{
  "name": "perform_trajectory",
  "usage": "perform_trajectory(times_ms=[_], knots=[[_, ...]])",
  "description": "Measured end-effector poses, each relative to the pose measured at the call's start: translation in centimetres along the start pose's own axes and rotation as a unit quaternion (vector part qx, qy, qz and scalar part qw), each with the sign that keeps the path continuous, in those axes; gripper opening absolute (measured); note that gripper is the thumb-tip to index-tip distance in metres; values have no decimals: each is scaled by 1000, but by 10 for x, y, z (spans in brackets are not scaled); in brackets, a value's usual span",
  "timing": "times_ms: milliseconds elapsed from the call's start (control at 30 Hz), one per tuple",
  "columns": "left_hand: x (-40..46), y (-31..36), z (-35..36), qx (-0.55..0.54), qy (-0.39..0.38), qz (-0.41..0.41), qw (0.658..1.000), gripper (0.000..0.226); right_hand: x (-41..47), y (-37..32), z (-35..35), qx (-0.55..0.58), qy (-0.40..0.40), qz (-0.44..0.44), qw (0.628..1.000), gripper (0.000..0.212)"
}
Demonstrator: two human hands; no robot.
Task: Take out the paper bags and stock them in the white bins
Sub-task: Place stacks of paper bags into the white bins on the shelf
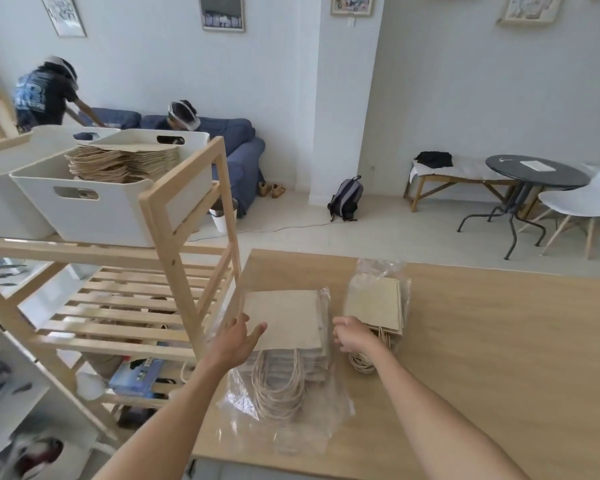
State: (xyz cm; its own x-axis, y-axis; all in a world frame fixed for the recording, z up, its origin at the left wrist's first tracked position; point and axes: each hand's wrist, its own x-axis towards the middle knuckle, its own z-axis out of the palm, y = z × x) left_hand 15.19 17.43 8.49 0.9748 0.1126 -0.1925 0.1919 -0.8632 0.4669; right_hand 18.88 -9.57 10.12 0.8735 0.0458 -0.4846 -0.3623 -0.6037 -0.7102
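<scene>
Item: stack of paper bags [284, 320], flat, twine handles toward the person, lying on an opened plastic wrap [291, 420] on the tabletop [482, 341]. A second, smaller stack [374, 306] was recorded just beside it on the right, partly inside clear plastic.

Hands: the left hand [241, 337] was held at the near left corner of the top bag, thumb over the edge, pinching it. The right hand [352, 336] was curled between the two stacks, near the twine of the smaller stack; whether anything was gripped could not be told.

Destination: white bin [84, 209] on the top of the wooden shelf [174, 216], well apart from the stack, up and to the left; already filled with bags nearly to its rim. A further white bin [0, 174] was noted behind it.

Handling, as judged: the bags would best be lifted as a squared bundle, both sides supported, handles gathered so that no twine is snagged on the wrap.

Obstructions: the shelf's upright post, standing between tabletop and bin; the loose plastic, liable to be dragged along.

Surroundings: two other persons by a blue sofa [236, 147], a backpack [345, 199], a round black table [534, 174].
</scene>
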Motion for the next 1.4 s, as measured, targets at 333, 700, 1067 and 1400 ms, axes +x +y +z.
perform_trajectory(times_ms=[333, 700, 1067, 1400], knots=[[21, -36, 16, -75, -61, -13, 995, 61, 19, 1, 38, -45, 82, -62, 994, 25], [52, -49, 17, -146, -94, -11, 985, 70, 15, -14, 50, -147, 74, -50, 985, 40], [57, -58, 21, -145, -108, 14, 983, 69, 25, -22, 63, -185, 48, 107, 976, 73], [55, -62, 20, -209, -108, 21, 972, 68, 34, -37, 62, -61, -19, 207, 976, 51]])
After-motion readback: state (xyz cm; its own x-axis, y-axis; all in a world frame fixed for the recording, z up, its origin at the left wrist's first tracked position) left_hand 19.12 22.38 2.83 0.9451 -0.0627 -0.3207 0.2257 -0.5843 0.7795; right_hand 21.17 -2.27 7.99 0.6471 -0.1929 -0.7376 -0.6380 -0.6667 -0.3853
